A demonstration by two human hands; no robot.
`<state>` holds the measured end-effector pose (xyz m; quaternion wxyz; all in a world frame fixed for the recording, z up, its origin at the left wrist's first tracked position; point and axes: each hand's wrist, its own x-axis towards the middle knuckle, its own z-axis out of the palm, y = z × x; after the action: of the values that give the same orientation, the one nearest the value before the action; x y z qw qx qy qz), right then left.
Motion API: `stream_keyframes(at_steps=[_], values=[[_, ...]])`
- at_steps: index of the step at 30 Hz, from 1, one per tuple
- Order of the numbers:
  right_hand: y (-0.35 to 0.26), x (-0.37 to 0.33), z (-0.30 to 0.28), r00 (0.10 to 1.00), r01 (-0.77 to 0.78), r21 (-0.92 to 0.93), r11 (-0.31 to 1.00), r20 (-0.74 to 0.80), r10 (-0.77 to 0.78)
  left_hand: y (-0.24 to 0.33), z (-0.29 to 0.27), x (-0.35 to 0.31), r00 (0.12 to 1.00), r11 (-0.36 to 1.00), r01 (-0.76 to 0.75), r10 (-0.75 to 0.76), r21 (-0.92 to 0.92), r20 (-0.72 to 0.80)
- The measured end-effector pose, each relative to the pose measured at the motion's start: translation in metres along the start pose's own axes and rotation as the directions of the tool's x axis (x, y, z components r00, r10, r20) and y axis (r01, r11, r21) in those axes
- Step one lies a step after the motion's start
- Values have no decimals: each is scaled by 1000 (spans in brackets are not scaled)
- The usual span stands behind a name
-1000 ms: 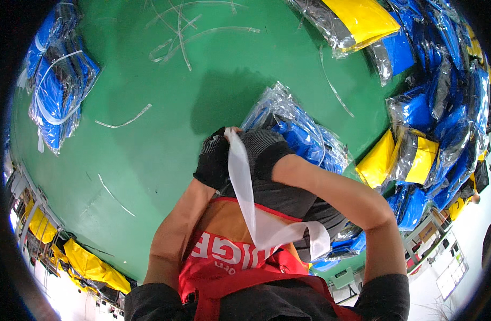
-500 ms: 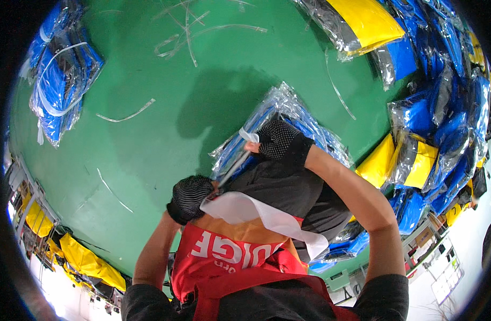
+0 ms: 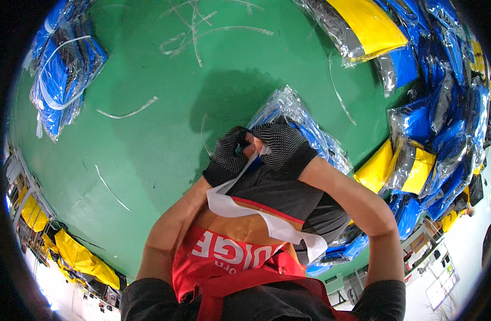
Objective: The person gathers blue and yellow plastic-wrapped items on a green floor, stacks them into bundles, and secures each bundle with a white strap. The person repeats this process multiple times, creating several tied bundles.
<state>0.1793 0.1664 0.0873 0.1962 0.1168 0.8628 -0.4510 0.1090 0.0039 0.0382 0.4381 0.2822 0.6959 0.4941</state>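
Observation:
A bundle of blue pieces in clear plastic bags (image 3: 328,143) lies right in front of me, partly hidden by my hands and black clothing. My left hand (image 3: 230,152) and my right hand (image 3: 282,145), both in black dotted gloves with bare fingertips, meet at the bundle's near left side. Their fingertips are closed, pinching a white strap (image 3: 256,215) between them. From there the strap's long loose end hangs down across my red and orange apron (image 3: 224,254). How the strap runs around the bundle is hidden under my hands.
Green work surface (image 3: 149,155) with several clear plastic strips (image 3: 128,109) scattered on it. At the far left lies a strapped blue bundle (image 3: 63,80). Bagged blue, black and yellow pieces (image 3: 416,166) pile up on the right. Yellow pieces (image 3: 82,257) show at the lower left.
My left hand has moved up and to the right, from the bundle's near corner to meet my right hand. The right hand stays nearly in place, still gripping the strap.

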Motion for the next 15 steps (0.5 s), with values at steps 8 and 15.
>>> stream_keyframes(at_steps=[8,15], values=[[10,7,3,983,124,-238,963,-99,-151,-3,-13,8,984,931,167,-137,-324,115],[3,5,-3,957,238,-484,842,-28,-287,-16,-27,11,982,999,-39,44,26,-183]])
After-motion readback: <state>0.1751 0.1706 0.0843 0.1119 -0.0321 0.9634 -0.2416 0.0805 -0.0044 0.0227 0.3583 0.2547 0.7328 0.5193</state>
